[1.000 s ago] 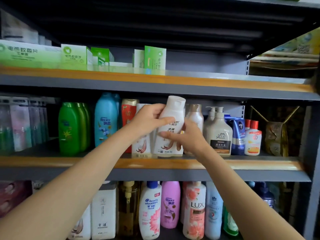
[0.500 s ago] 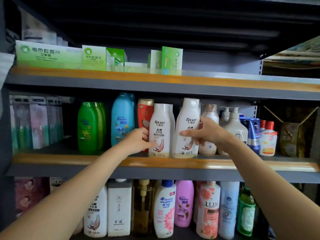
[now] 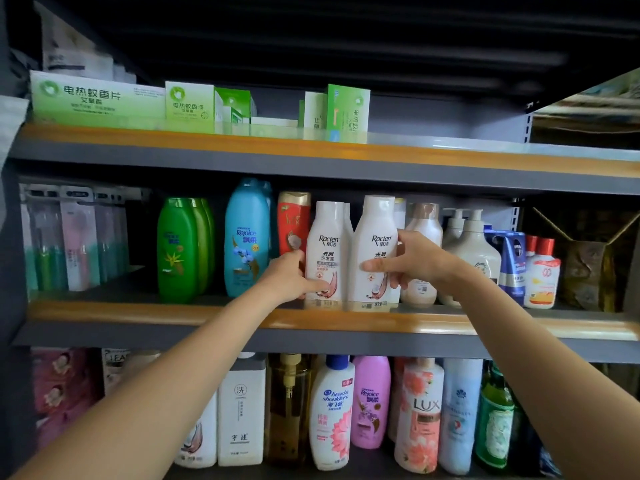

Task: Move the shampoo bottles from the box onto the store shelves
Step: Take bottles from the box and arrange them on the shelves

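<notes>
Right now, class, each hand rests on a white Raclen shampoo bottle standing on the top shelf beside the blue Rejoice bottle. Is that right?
Not quite. The head view shows both white Raclen shampoo bottles on the middle shelf, not the top; the rest stands.

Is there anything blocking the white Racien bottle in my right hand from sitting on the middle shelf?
Nothing visible. The white Racien bottle already stands upright on the middle shelf, next to its twin. The right hand grips it; the left hand holds the twin.
</notes>
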